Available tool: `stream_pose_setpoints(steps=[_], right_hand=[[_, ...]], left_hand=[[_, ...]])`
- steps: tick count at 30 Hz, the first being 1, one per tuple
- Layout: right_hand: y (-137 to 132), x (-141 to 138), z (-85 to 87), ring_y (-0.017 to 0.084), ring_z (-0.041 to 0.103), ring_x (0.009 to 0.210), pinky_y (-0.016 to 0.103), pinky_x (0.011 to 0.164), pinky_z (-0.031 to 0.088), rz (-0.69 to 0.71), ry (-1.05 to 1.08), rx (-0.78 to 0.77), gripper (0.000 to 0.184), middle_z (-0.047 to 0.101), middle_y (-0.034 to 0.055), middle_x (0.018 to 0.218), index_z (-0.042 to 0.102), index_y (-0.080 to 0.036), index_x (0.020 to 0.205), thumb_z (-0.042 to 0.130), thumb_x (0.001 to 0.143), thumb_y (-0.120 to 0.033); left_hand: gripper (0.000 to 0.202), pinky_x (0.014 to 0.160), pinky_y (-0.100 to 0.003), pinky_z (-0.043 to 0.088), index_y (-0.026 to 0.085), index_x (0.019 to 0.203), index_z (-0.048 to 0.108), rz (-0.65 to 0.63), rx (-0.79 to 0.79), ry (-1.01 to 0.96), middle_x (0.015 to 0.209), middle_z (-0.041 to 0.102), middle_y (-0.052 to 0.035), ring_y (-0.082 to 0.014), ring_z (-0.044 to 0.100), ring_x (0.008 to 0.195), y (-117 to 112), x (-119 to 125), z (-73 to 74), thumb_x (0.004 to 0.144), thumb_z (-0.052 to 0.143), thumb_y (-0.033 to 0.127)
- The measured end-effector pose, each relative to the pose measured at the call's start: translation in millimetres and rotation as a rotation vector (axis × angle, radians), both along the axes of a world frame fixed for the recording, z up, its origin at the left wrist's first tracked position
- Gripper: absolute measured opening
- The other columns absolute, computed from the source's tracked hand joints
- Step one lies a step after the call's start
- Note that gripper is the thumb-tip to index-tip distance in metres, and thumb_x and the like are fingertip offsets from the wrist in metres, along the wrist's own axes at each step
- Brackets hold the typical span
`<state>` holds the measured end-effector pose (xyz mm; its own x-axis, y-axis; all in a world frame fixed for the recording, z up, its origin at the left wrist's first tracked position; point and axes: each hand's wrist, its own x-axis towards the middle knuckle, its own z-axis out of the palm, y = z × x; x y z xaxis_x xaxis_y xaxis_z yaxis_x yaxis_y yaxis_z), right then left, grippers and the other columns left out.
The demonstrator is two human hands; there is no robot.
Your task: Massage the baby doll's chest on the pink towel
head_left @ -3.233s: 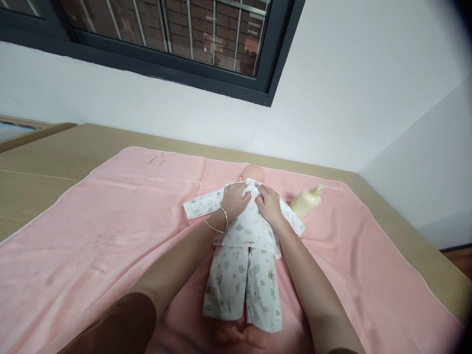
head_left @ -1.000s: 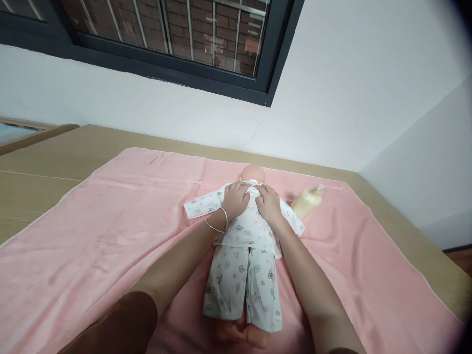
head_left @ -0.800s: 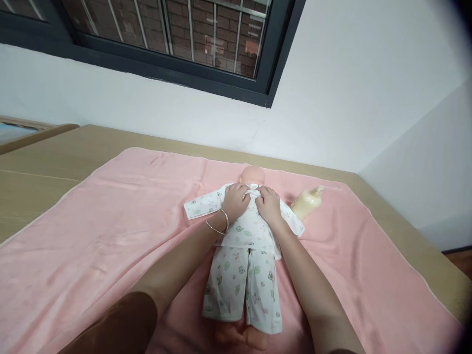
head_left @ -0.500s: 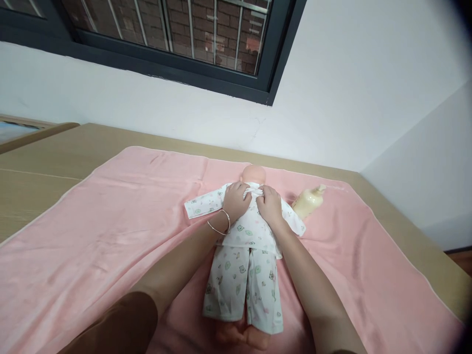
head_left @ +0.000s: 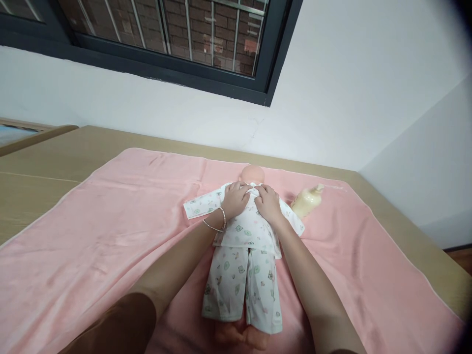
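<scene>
A baby doll (head_left: 252,174) lies on its back on a pink towel (head_left: 110,231), head away from me, bare feet toward me. It wears a white printed shirt (head_left: 250,226) and matching trousers (head_left: 241,287). My left hand (head_left: 234,199), with a thin bracelet at the wrist, and my right hand (head_left: 268,202) rest side by side on the doll's chest. Their fingertips pinch the shirt's collar just under the chin.
A cream bottle (head_left: 307,200) lies on the towel to the right of the doll. The towel covers a light wooden table (head_left: 44,157) that stands against a white wall below a dark-framed barred window (head_left: 177,34).
Both hands stay at the doll's collar, with only small finger movements. The doll and the bottle have not moved.
</scene>
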<state>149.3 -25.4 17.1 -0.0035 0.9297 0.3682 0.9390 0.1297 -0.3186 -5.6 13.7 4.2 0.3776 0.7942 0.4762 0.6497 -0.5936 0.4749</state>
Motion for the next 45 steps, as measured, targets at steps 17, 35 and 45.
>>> stream_pose_setpoints(steps=[17, 35, 45], right_hand=[[-2, -5, -2.8, 0.026, 0.057, 0.104, 0.037, 0.092, 0.042, -0.047, 0.056, 0.127, 0.029, 0.066, 0.0108, 0.109, 0.063, -0.02, 0.1, 0.043, 0.08, -0.015], [-11, -11, 5.1, 0.027, 0.059, 0.104, 0.035, 0.093, 0.043, -0.111, 0.034, 0.098, 0.039, 0.068, 0.0127, 0.113, 0.063, -0.015, 0.116, 0.041, 0.084, -0.018], [-9, -10, 5.8, 0.027, 0.046, 0.134, 0.043, 0.115, 0.03, -0.136, 0.001, -0.045, 0.052, 0.052, 0.0138, 0.145, 0.054, -0.017, 0.139, 0.035, 0.092, -0.025]], left_hand=[[0.012, 0.094, -0.04, 0.042, 0.022, 0.094, 0.061, 0.085, 0.083, -0.1, 0.102, 0.064, -0.0066, -0.0244, 0.057, 0.103, -4, 5, -5.9, 0.088, 0.05, 0.02], [0.022, 0.097, -0.04, 0.044, 0.019, 0.106, 0.063, 0.193, 0.073, -0.08, 0.107, 0.065, -0.0096, -0.0261, 0.059, 0.106, -7, 6, -4.4, 0.087, 0.054, 0.024], [0.034, 0.103, -0.044, 0.042, 0.016, 0.121, 0.062, 0.177, 0.019, -0.023, 0.122, 0.065, -0.013, -0.0289, 0.057, 0.114, 1, 6, -10.0, 0.092, 0.051, 0.031]])
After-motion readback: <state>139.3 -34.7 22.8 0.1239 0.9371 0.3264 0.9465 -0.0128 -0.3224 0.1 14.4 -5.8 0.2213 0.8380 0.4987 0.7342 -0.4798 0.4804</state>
